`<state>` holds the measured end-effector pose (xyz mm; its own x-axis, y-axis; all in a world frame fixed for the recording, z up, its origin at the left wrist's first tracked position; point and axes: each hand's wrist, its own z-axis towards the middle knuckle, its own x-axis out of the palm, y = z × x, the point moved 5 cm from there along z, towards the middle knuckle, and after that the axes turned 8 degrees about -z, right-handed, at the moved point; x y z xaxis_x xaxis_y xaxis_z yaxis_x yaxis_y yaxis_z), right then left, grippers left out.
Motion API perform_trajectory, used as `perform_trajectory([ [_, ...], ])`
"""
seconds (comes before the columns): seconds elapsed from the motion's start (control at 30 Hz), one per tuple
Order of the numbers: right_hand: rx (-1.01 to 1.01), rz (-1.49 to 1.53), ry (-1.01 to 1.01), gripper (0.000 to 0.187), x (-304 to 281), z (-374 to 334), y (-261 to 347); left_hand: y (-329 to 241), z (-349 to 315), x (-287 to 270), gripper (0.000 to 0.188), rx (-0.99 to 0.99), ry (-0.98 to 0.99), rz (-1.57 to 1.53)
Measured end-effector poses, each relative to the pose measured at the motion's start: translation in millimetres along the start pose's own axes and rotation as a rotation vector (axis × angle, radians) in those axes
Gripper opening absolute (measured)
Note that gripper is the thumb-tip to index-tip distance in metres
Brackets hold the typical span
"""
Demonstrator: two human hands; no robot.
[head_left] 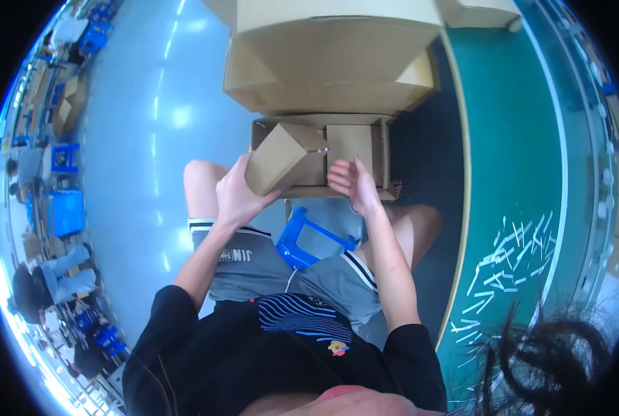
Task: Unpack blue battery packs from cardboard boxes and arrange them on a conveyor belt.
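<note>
My left hand (239, 197) grips a small brown cardboard box (276, 159), thumb and fingers on its near sides. The box is tilted over the left part of a larger open carton (337, 192) between my knees. Inside that carton, on the right, lies another brown box (347, 142) with its flat top up. Over the carton's near right edge my right hand (352, 182) is held with fingers stretched out and nothing in them. A small dark-and-white spot shows at the right corner of the held box; I cannot make out what it is.
Large cardboard boxes (330, 62) stand just beyond the carton. To my right runs a green-topped table (493, 173) with many white strips (510, 256) scattered on it. A blue plastic stool (299, 239) is below me. Far left, several people and blue stools line the room.
</note>
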<state>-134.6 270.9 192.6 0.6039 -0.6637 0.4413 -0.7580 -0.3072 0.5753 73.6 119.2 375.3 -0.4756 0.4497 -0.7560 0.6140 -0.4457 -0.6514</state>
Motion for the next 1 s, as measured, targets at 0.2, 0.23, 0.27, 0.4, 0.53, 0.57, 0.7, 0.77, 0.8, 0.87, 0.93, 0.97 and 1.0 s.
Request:
perform_trajectory([
  [0.2,-0.225,0.346,0.313,0.068,57,-64,-33,-113,-92,-78,0.092,0.196,0.075,-0.246],
  [0.23,-0.219,0.504,0.351,0.067,64,-87,-42,-123,-109,-86,0.092,0.223,0.103,-0.287],
  [0.27,-0.219,0.662,0.372,0.066,62,-117,-51,-134,-125,-88,0.092,0.256,0.144,-0.34],
  [0.4,-0.368,0.622,0.248,0.069,38,-199,-81,-141,-177,-72,0.095,0.396,0.135,-0.39],
  [0.53,-0.464,0.902,0.566,0.066,12,-268,-138,-121,-230,-42,0.097,0.42,0.21,-0.518],
  [0.57,-0.452,0.841,0.434,0.064,5,-279,-152,-112,-240,-34,0.097,0.357,0.223,-0.616],
  [0.7,-0.407,0.797,0.258,0.062,-30,-309,-207,-90,-272,-31,0.095,0.257,0.276,-0.79],
  [0.77,-0.424,0.954,0.438,0.065,-49,-318,-231,-88,-283,-36,0.091,0.362,0.341,-0.757],
  [0.8,-0.439,1.03,0.529,0.067,-54,-323,-244,-87,-287,-37,0.089,0.42,0.373,-0.741],
  [0.87,-0.567,0.868,0.537,0.067,-41,-330,-232,-76,-299,-38,0.087,0.35,0.467,-0.741],
  [0.93,-0.852,0.485,0.534,0.067,-22,-348,-193,-69,-308,-37,0.084,0.267,0.659,-0.76],
  [0.97,-0.996,0.272,0.511,0.067,-18,-359,-185,-69,-307,-32,0.082,0.244,0.766,-0.771],
  [1.0,-1.026,0.264,0.477,0.067,-13,-369,-190,-81,-297,-28,0.081,0.36,0.731,-0.733],
])
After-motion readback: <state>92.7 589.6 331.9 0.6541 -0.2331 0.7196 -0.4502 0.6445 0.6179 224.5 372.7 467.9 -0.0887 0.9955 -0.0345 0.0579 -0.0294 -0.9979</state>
